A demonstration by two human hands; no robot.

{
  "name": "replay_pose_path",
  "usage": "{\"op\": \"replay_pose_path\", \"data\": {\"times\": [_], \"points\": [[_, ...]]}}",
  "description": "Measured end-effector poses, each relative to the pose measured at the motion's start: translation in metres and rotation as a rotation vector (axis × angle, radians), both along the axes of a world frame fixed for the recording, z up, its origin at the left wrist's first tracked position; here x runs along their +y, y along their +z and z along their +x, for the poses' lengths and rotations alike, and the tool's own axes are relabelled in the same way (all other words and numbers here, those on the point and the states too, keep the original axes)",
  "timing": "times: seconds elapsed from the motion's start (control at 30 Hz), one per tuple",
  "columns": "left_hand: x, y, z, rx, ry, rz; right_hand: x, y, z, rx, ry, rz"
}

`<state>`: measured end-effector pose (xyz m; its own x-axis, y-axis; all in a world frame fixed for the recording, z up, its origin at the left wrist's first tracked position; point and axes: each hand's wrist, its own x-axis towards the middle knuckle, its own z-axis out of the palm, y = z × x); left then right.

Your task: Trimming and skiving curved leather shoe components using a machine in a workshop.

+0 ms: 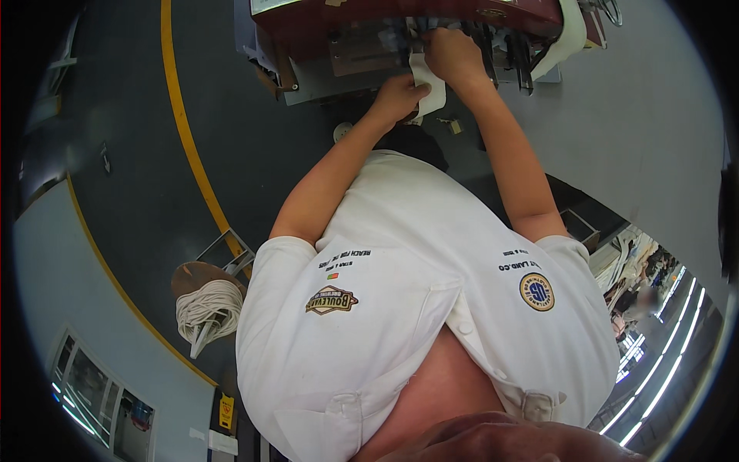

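A narrow piece of white cloth (433,96) hangs at the front of a dark red machine (308,31). My left hand (400,97) pinches the cloth's left edge, with the thumb lying on top of it. Higher up and to the right, my right hand (456,58) is closed beside the cloth's upper end, close against the machine's metal parts. Its fingertips point into the machine, and what they grip is hidden. Dark metal parts (519,65) stick out just right of my right hand.
White material (566,38) drapes over the machine's right end. Low at the left, a coil of white cord (209,309) rests by a round brown stool seat (192,279). A yellow line (178,115) runs along the dark floor. A small yellowish object (456,126) lies below my hands.
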<state>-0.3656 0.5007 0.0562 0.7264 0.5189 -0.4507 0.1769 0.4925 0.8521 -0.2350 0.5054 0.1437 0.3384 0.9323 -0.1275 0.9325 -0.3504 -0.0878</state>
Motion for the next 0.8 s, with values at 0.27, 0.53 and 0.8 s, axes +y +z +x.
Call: {"op": "replay_pose_path", "data": {"times": [0.27,0.53,0.8], "points": [[0.004,-0.002,-0.004,0.046,-0.054,0.065,-0.017,0.002,0.023,0.279,0.020,-0.003],[0.005,-0.002,-0.004,0.073,-0.044,0.154,-0.011,0.024,0.014,-0.107,0.266,0.104],[0.002,-0.002,-0.004,0.051,-0.024,0.149,0.002,0.021,0.016,-0.110,0.267,0.023]]}}
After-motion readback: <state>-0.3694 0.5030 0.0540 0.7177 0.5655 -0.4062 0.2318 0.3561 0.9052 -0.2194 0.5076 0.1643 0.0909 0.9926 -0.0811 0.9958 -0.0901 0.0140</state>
